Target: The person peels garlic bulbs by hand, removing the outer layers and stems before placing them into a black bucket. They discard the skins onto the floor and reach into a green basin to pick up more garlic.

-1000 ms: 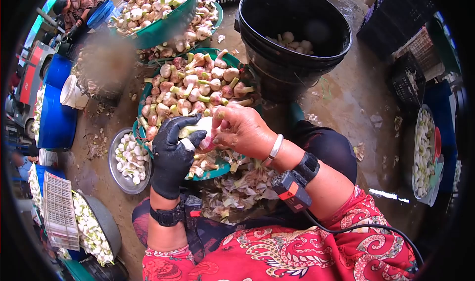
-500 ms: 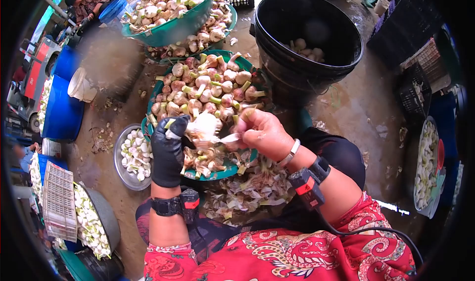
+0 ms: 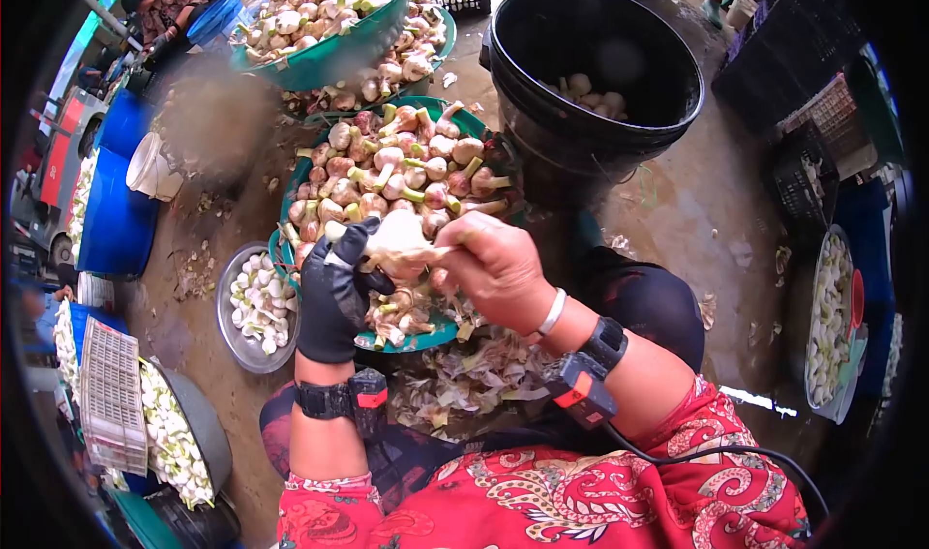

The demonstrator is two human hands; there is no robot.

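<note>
My left hand [image 3: 332, 293], in a black glove, holds a white garlic bulb [image 3: 399, 232] by its stem side, above a green basin. My bare right hand [image 3: 498, 268] pinches papery skin at the bulb's lower right side. Under both hands, the green basin [image 3: 290, 189] is heaped with unpeeled garlic [image 3: 387, 165] with cut stems. Left of my gloved hand, a round metal bowl [image 3: 228, 328] holds small white peeled garlic [image 3: 263, 302]. Loose skins [image 3: 464, 380] lie in a pile below the basin, near my lap.
A large black bucket [image 3: 581, 123] with some bulbs inside stands behind my right hand. Another heaped green basin [image 3: 373, 41] is at the back. Blue tubs [image 3: 116, 210] and a white bucket [image 3: 153, 169] stand left. A person [image 3: 169, 7] bends at the upper left.
My right hand has moved slightly right and down, closer against the bulb. The strip of skin that hung between hand and bulb now looks bunched at the bulb's side. The view has shifted slightly.
</note>
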